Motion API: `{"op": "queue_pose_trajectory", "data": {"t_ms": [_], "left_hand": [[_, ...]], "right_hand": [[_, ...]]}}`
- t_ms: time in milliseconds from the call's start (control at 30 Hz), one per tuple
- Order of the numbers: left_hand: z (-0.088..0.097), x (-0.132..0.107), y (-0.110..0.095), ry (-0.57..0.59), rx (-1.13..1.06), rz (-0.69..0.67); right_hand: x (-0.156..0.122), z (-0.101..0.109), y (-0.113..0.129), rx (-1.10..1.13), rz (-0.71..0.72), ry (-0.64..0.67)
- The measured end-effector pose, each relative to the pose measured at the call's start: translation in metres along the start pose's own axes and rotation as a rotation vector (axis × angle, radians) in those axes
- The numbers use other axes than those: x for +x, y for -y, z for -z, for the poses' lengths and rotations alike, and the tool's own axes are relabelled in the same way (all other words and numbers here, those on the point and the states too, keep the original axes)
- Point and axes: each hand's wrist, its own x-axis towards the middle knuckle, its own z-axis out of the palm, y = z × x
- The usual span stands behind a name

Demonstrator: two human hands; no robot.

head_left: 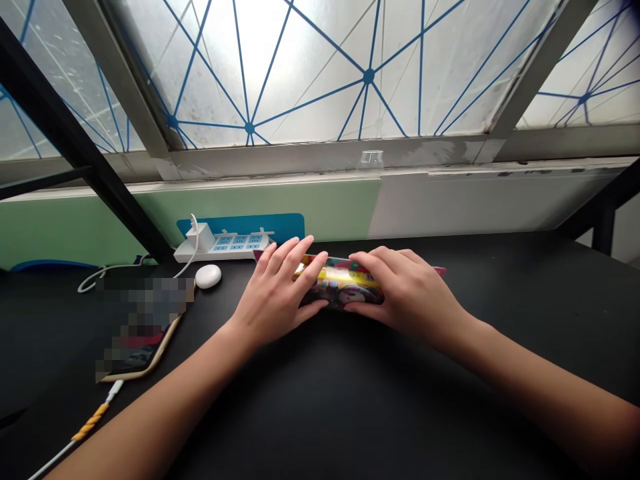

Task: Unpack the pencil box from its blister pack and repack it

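The left hand (275, 287) and the right hand (410, 287) hold a shiny, brightly printed packet (345, 277) between them (its exact kind is hard to tell), above a black worktop (320, 400). The left one pinches the packet's left part, its fingers slightly spread over the top and its thumb at the near edge. The right one grips the other end, fingers above, thumb below. Just left of the left hand is a white rounded case (208, 276); farther left lies a phone (143, 359), partly blurred out, with a white cable (116, 390). Beyond the left hand, a power strip (235, 249) carries a plug (201, 237). Beyond both hands is a blue-lined window (310, 73).
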Motion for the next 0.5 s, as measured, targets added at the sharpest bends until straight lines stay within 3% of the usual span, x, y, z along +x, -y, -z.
{"op": "queue_pose_trajectory", "data": {"t_ms": [100, 367, 500], "left_hand": [[0.003, 0.001, -0.004, 0.047, 0.018, 0.034], [0.003, 0.002, -0.016, 0.298, -0.008, -0.034], [0.003, 0.004, -0.014, 0.332, -0.007, -0.046]], "right_hand": [[-0.003, -0.001, 0.009, -0.074, 0.078, 0.056], [-0.010, -0.019, 0.023, -0.088, 0.148, 0.183], [-0.011, -0.028, 0.025, 0.026, 0.118, 0.257]]}}
